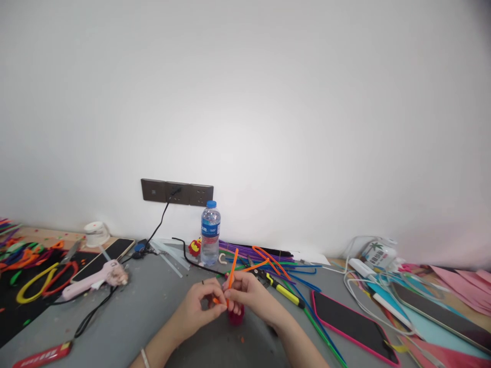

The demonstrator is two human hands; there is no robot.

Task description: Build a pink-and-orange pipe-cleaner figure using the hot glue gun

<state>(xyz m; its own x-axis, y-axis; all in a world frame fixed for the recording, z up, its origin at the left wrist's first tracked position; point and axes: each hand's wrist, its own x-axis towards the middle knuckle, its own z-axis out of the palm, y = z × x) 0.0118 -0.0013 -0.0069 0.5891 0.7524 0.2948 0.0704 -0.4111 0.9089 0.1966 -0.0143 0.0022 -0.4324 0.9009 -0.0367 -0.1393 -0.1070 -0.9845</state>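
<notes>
My left hand (199,304) and my right hand (245,292) meet over the grey table, fingers pinched together on an orange pipe cleaner (232,271) that sticks up between them. Under my right hand sits a small red fuzzy piece (237,315), partly hidden. Both hands are closed around the orange stem. A thin ring shows on a left finger.
A water bottle (210,233) stands behind the hands. A heap of coloured pipe cleaners (268,258) and yellow-handled pliers (282,289) lie to the right, and further right a pink-cased phone (353,324). A pink glue gun (94,278) and its black cable lie left. Cables and chargers (368,268) are at right.
</notes>
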